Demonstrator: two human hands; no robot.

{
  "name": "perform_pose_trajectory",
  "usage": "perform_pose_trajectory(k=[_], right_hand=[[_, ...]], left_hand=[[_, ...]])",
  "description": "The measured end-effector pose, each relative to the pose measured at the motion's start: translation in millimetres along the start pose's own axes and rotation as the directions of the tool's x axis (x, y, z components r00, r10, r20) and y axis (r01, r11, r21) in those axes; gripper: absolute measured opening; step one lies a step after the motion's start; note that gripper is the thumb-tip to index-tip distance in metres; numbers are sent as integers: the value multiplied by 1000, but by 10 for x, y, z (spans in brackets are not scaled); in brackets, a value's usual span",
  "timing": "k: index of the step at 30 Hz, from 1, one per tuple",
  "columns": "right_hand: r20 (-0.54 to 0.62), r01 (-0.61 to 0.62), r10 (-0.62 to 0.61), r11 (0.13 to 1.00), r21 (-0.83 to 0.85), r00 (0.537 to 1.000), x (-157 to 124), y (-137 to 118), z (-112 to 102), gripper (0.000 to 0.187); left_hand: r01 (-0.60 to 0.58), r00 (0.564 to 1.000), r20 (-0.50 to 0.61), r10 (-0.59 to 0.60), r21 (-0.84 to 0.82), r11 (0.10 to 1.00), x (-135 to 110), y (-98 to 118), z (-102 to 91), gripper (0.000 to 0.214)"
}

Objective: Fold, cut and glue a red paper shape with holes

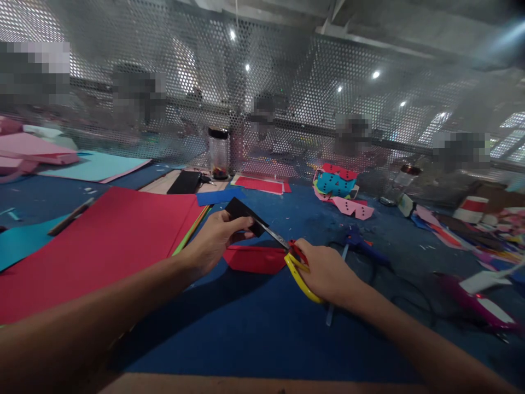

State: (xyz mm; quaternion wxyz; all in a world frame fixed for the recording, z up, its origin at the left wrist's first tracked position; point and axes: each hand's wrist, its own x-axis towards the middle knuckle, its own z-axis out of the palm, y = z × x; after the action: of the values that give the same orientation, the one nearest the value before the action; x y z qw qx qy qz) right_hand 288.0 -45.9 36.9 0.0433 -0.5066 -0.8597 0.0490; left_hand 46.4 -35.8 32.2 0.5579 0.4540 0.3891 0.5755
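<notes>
The left hand [213, 238] has its grip pinched on a small black paper [240, 210], thumb over the near face and fingers behind, so the sheet lies directly in the grip and sticks out past the fingertips on both sides. It is held up above the middle of the tabletop [262, 334], tilted down toward the right.

The right hand [330, 271] has its grip wrapped around the red and yellow handles of the scissors [281, 241]. The blades point away from this grip, up and left, and their tips overlap the black paper's right part, close to the left thumb; whether they are cutting into it cannot be told.

Below the blades, between the two hands, a folded red paper piece [256, 260] rests on the tabletop. Large red sheets [123, 235] spread over the tabletop's left side toward its near left corner, with a blue strip [219, 196] just beyond their far right corner. Toward the far edge stand a lidded jar [219, 156] and, farther right, dotted paper cut-outs [336, 185]. A blue glue gun [363, 243] lies beyond the right hand, toward the tabletop's right side.
</notes>
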Motion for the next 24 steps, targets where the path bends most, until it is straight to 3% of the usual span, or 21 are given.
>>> perform_pose_trajectory(k=[24], right_hand=[[-7,-6,6,999,-33,1000,-9,3,9,24]], left_hand=[[25,1000,-10,-25,-5,1000,-20,34,29,17]])
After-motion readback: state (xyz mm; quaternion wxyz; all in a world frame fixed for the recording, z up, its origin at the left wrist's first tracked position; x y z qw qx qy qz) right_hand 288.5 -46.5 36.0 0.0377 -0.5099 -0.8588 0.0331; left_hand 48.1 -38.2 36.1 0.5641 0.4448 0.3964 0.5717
